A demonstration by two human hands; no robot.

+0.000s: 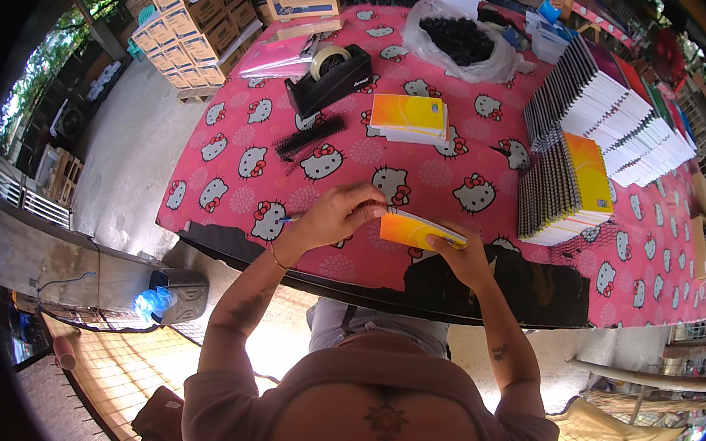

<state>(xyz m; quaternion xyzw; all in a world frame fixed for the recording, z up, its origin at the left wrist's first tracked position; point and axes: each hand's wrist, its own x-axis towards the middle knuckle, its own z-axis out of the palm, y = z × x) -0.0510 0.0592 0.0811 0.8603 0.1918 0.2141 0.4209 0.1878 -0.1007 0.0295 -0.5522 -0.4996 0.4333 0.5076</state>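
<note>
Both our hands hold one small yellow-orange notebook point(420, 230) at the near edge of the pink table point(457, 158). Its long side runs left to right between them, left hand point(338, 215) fingers curled on the left end, right hand point(468, 258) fingers pinching the right end.

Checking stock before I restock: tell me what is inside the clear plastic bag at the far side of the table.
The clear plastic bag holds a heap of black binding combs. Anything beneath the top of the heap is covered, so its depth cannot be seen.
</note>
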